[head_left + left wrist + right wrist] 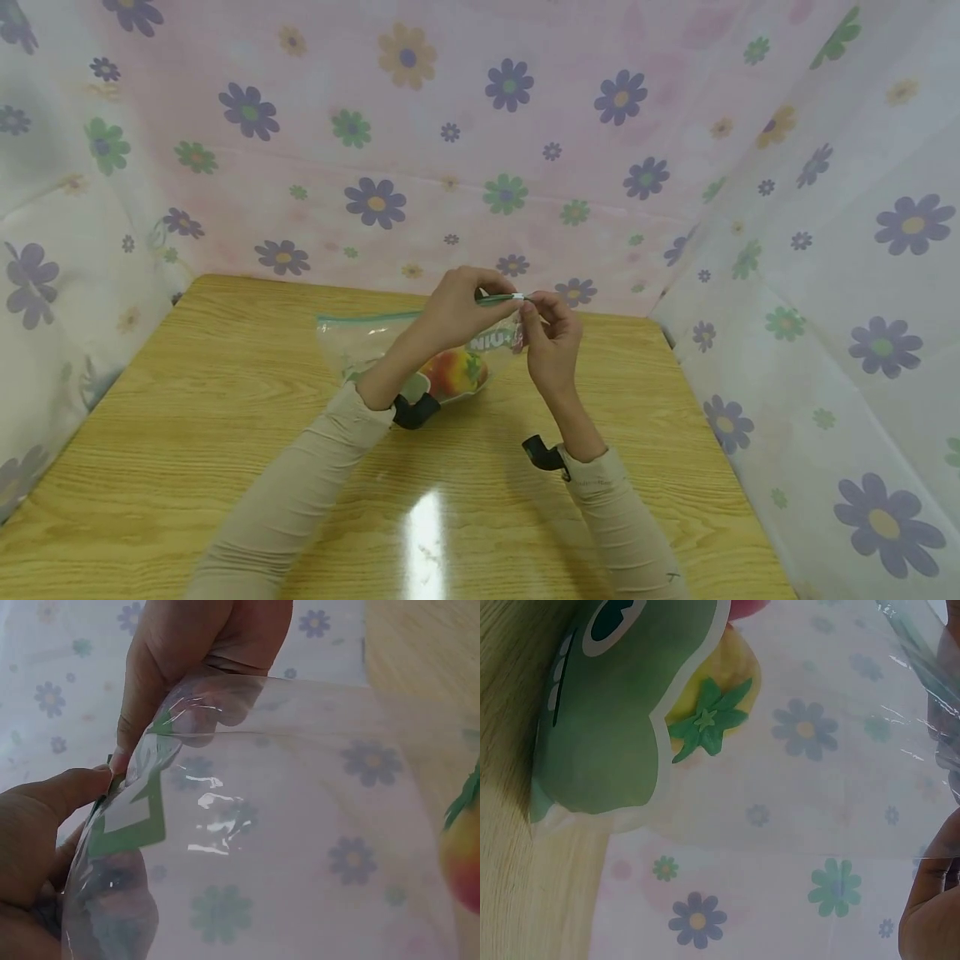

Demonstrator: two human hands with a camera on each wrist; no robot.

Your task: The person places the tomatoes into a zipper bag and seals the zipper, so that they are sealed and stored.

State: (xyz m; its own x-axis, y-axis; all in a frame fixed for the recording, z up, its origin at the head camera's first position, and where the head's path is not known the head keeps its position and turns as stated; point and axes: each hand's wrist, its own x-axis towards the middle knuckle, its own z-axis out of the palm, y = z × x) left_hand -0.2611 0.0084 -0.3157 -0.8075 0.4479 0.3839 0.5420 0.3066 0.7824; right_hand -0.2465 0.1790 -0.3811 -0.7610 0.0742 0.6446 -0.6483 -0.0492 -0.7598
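A clear zip bag (367, 335) with a green-edged top stands tilted over the table. Inside is a red and yellow fruit (448, 372) with green leaves, partly behind the bag's green printed figure (604, 742). My left hand (459, 307) pinches the bag's top edge close to its right end. Thumb and fingers of my right hand (553, 335) pinch the same edge at that end, beside a small white slider (518, 296). In the left wrist view the two hands nearly meet at a green and white printed mark (139, 817). Fingertips are partly hidden behind the film.
The wood-grain table (637, 500) carries a bright light reflection near its front. Flower-printed cloth (450, 167) rises behind and on both sides of it. A black elbow-shaped wrist mount (542, 452) sits at the right cuff, another (415, 412) at the left.
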